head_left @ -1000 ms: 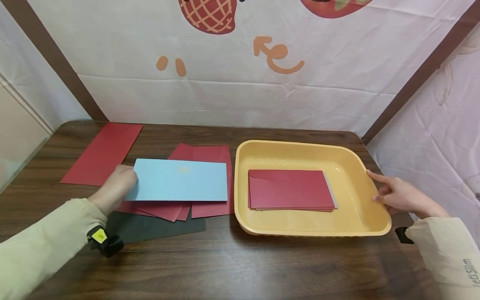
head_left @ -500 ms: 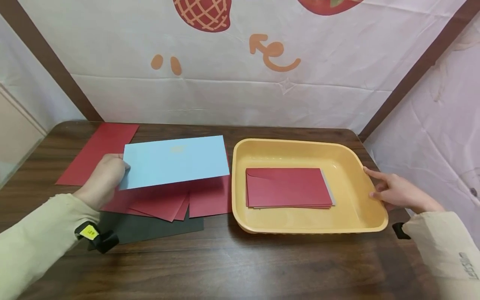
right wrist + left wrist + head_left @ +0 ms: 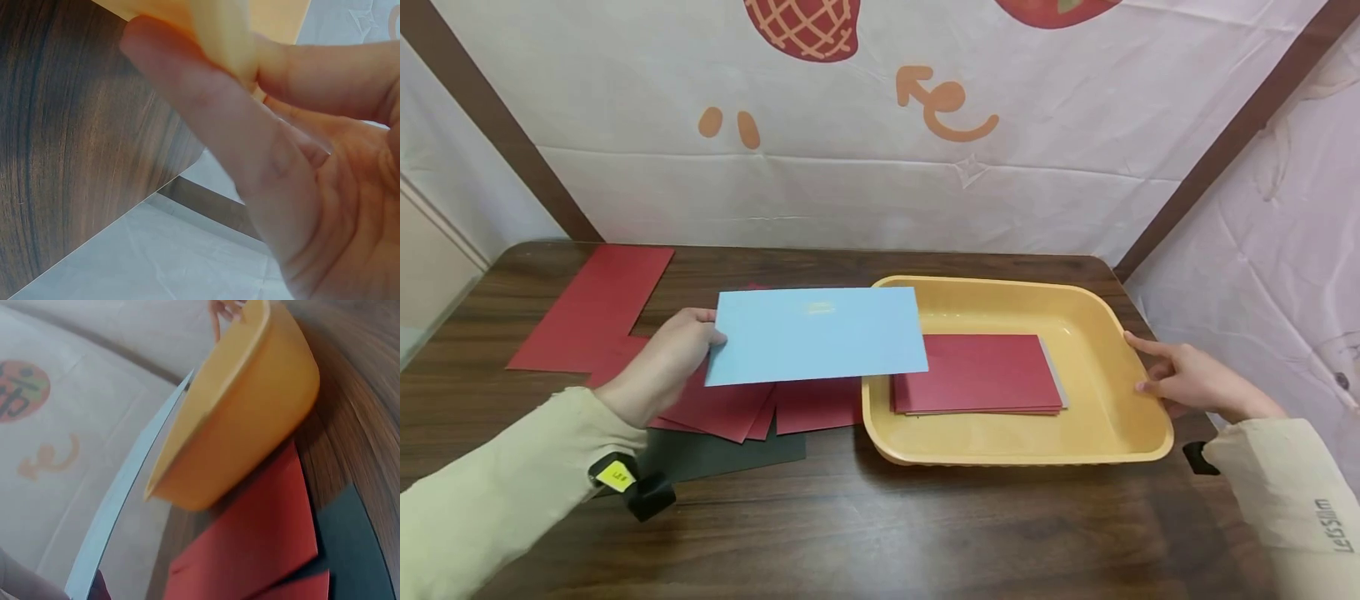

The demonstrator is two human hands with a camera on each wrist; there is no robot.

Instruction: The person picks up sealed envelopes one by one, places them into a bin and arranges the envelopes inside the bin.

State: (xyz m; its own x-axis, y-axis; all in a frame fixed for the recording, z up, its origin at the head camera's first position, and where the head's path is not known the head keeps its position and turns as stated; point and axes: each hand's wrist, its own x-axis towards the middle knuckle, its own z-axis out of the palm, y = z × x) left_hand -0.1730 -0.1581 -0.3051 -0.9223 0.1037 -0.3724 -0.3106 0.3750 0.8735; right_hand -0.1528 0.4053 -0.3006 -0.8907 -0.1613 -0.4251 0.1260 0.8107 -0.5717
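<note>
A light blue envelope with a small gold mark is pinched at its left edge by my left hand. It hangs above the table, its right end over the left rim of a yellow plastic tray. In the left wrist view the envelope shows nearly edge-on. Inside the tray lies a stack of red envelopes, with a greyish edge sticking out on its right. My right hand grips the tray's right rim between thumb and fingers; the right wrist view shows this hand close up.
Several red envelopes lie overlapping left of the tray, partly hidden by the blue one. A dark green envelope sits under them. Another red envelope lies at the table's back left. Behind the wooden table hangs a printed white cloth.
My left hand has lifted the blue envelope off the red ones and carried it right, to above the tray's left rim. My right hand keeps its hold on the tray.
</note>
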